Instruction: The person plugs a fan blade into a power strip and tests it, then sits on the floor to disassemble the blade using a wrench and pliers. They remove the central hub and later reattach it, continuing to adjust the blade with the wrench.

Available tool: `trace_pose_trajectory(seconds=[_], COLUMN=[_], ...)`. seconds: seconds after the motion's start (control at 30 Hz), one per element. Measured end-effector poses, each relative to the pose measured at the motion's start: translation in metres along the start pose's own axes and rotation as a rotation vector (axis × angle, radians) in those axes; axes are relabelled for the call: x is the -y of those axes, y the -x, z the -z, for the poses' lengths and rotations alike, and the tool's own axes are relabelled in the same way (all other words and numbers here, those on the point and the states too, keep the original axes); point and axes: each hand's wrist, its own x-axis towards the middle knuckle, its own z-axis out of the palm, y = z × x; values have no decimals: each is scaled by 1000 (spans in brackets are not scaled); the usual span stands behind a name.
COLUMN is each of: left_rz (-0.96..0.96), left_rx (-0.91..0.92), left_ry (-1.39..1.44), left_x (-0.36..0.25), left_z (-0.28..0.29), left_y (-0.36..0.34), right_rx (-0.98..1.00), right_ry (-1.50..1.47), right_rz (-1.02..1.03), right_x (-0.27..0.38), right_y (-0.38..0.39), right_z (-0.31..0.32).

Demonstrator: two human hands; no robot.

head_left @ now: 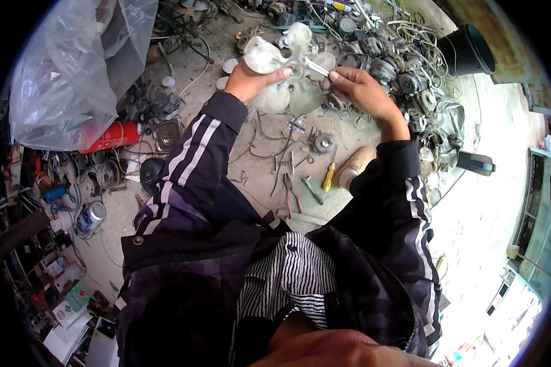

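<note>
A dusty, translucent fan blade (272,98) with several rounded petals is held up over the floor. My left hand (246,81) grips it by one petal, thumb on top and fingers hidden underneath. Between thumb and fingers my right hand (362,90) pinches a slim whitish piece (315,68), whose far end reaches the hub of the blade; its exact kind is unclear. Below them on the floor lie a small round motor part (323,142), a screwdriver with a yellow handle (329,177), red-handled pliers (292,197) and a teal-handled tool (313,191).
A heap of motors and wires (386,64) spreads along the back right, beside a black bucket (467,51). At left are a large clear plastic bag (79,73) and a red cylinder (113,136). A tan shoe (358,164) stands near the tools.
</note>
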Motion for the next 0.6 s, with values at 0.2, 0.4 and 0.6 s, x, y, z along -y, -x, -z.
trace_pose_trajectory(seconds=[0.2, 0.4, 0.6], left_rz=[158, 160, 144], left_rx=[-173, -178, -218], left_ry=[342, 422, 393], left_x=[3, 6, -5], left_z=[-8, -12, -19], left_y=[-2, -3, 2], right_rx=[68, 48, 55], right_ry=[-346, -453, -489], right_rz=[-84, -130, -161], right_x=[0, 0, -2], right_y=[-5, -11, -10], right_z=[-37, -53, -58])
